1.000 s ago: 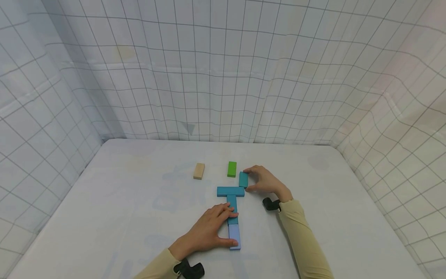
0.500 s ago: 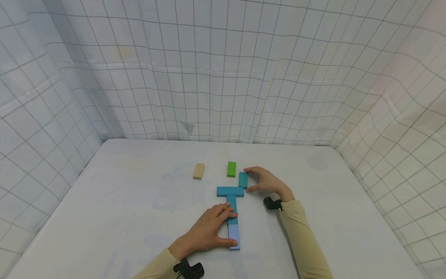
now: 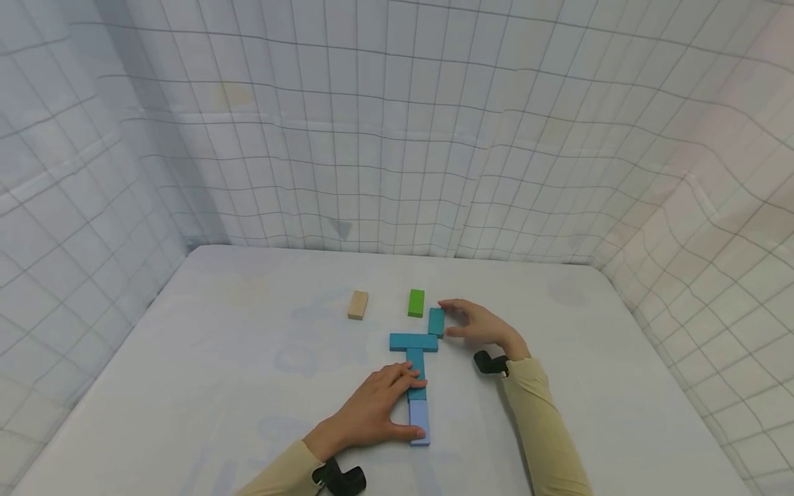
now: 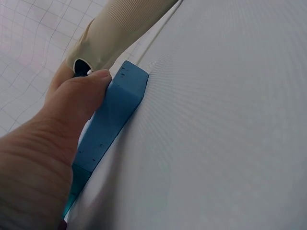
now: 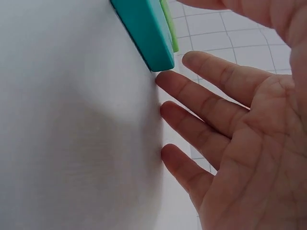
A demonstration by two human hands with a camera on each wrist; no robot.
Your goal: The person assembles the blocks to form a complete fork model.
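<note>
On the white table, a blue block [image 3: 413,342] lies crosswise at the far end of a column. The column has a blue block [image 3: 415,359] and a lilac-blue block [image 3: 418,415], laid end to end. My left hand [image 3: 372,412] rests over both, fingers on the farther one and thumb on the lilac-blue one. In the left wrist view that thumb lies along the lilac-blue block [image 4: 112,115]. A teal block [image 3: 437,322] touches or nearly touches the crosspiece's right end. My right hand [image 3: 477,324] is beside it, fingers spread; the right wrist view shows fingertips [image 5: 168,79] just off the teal block [image 5: 146,33].
Beyond the blocks are a green block [image 3: 416,303] and a natural wood block [image 3: 358,305], set apart from each other. White gridded curtains [image 3: 397,138] hang behind the table [image 3: 217,358] and along both sides.
My right thumb has drawn slightly away from the teal block. My left hand keeps its place on the column. The head view has shifted a little; the blocks hold the same arrangement.
</note>
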